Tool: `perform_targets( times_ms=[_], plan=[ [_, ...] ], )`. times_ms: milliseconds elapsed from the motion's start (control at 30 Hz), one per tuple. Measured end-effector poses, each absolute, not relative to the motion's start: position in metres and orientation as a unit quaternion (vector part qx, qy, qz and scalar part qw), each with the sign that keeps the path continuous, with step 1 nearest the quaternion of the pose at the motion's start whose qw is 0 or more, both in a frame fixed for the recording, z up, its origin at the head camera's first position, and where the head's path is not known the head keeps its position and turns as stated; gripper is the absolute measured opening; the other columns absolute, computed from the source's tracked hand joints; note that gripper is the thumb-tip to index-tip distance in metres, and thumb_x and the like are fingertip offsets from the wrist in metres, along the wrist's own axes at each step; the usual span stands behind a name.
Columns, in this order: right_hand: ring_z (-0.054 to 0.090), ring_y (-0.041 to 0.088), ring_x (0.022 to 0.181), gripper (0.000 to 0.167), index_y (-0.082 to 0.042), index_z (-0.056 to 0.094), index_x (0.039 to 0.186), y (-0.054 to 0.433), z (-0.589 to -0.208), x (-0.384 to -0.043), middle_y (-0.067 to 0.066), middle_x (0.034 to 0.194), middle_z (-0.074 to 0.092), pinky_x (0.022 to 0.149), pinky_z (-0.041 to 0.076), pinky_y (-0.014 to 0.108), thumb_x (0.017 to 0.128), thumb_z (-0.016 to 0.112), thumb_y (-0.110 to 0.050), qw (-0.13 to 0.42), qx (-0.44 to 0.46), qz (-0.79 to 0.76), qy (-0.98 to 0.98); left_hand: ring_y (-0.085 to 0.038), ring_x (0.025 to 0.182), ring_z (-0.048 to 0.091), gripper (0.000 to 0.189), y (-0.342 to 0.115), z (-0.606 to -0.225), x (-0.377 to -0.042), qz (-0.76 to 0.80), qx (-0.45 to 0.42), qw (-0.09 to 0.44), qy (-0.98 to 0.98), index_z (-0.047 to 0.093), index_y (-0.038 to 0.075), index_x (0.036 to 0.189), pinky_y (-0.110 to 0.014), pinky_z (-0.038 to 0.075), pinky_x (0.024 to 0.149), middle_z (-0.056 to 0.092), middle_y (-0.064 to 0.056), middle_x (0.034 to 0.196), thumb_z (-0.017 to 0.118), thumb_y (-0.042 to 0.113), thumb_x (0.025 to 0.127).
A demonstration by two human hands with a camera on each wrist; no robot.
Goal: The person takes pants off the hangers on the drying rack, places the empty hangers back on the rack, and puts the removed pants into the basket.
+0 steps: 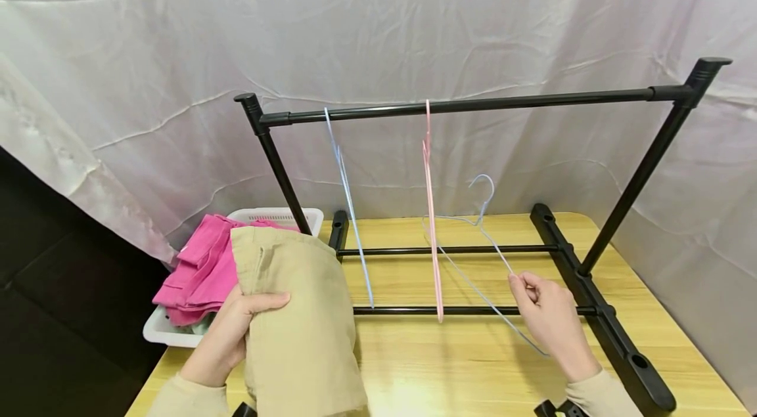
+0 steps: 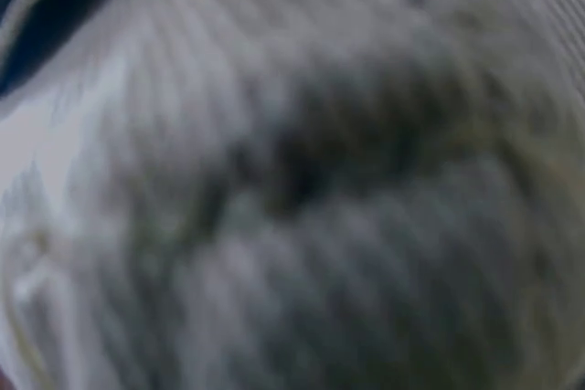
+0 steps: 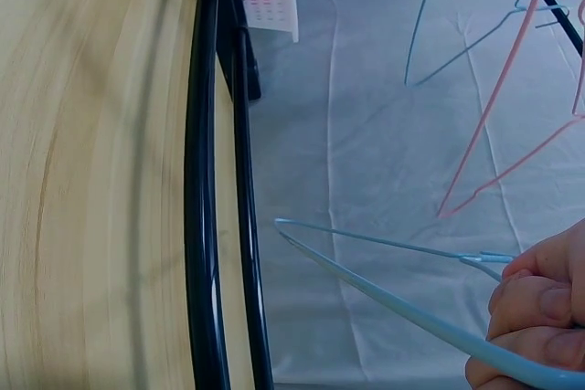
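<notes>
My left hand (image 1: 236,325) grips a folded khaki garment (image 1: 301,318), thumb on top and the other fingers hidden beneath it. Blurred woven cloth (image 2: 366,271) fills the left wrist view. On the right, my right hand (image 1: 547,312) pinches one side of a light blue wire hanger (image 1: 479,289), whose hook points up, below the rack's top bar. The right wrist view shows the curled fingers (image 3: 539,308) of that hand around the blue wire. A pink hanger (image 1: 433,226) and another blue hanger (image 1: 349,207) hang from the bar, left of the held one.
A black clothes rack (image 1: 503,103) stands on the wooden table (image 1: 426,364), its foot (image 1: 621,345) beside my right forearm. Behind my left hand, a white basket (image 1: 171,335) holds bright pink clothing (image 1: 204,266). A pale curtain (image 1: 378,29) hangs behind the rack.
</notes>
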State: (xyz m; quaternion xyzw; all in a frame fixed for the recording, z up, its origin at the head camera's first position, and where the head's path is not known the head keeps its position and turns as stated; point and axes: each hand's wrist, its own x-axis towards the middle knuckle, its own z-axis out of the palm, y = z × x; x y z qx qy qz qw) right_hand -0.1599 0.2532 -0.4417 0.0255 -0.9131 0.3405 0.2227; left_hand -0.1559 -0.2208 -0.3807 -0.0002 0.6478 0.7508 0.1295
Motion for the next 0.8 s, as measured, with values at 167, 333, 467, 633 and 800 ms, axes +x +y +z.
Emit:
perform_targets(
  times_ms=[167,333,467,633,800],
  plan=[
    [0.021,0.002,0.053,0.044,-0.018,0.047,0.069,0.253,-0.441,-0.159,-0.01,0.059,0.026,0.053,0.022,0.024,0.111,0.06,-0.024,0.232,0.027,0.337,-0.912,-0.018,0.097,0.078,0.036,-0.23,-0.368,-0.156,0.741,-0.009,0.123,0.66,0.048,0.012,0.129,-0.04,0.066,0.088,0.074,0.0,0.107,0.066,0.005,0.1],
    [0.02,0.002,0.054,0.045,-0.019,0.046,0.069,0.253,-0.44,-0.158,-0.01,0.059,0.026,0.053,0.022,0.024,0.111,0.06,-0.024,0.242,0.027,0.332,-0.911,-0.019,0.096,0.078,0.037,-0.238,-0.357,-0.158,0.732,-0.009,0.119,0.671,0.049,0.014,0.128,-0.041,0.066,0.087,0.075,0.001,0.107,0.069,0.004,0.099],
    [0.019,0.002,0.054,0.045,-0.019,0.046,0.069,0.253,-0.44,-0.158,-0.011,0.059,0.025,0.053,0.021,0.024,0.11,0.061,-0.024,0.243,0.025,0.332,-0.911,-0.02,0.096,0.079,0.039,-0.246,-0.347,-0.158,0.716,-0.001,0.127,0.687,0.047,0.014,0.129,-0.041,0.066,0.087,0.073,0.001,0.109,0.069,0.004,0.099],
    [0.02,0.002,0.054,0.043,-0.019,0.047,0.069,0.253,-0.44,-0.158,-0.01,0.059,0.026,0.053,0.022,0.024,0.11,0.062,-0.023,0.241,0.023,0.334,-0.911,-0.02,0.093,0.079,0.031,-0.253,-0.337,-0.159,0.696,0.01,0.129,0.707,0.053,0.011,0.124,-0.04,0.067,0.085,0.074,-0.001,0.105,0.07,0.004,0.099],
    [0.022,0.002,0.053,0.044,-0.019,0.048,0.069,0.253,-0.44,-0.158,-0.01,0.058,0.027,0.053,0.023,0.024,0.11,0.061,-0.025,0.239,0.024,0.337,-0.91,-0.019,0.092,0.079,0.031,-0.26,-0.33,-0.161,0.686,0.011,0.119,0.718,0.055,0.013,0.122,-0.04,0.067,0.082,0.074,0.0,0.105,0.07,0.002,0.097]
  ],
)
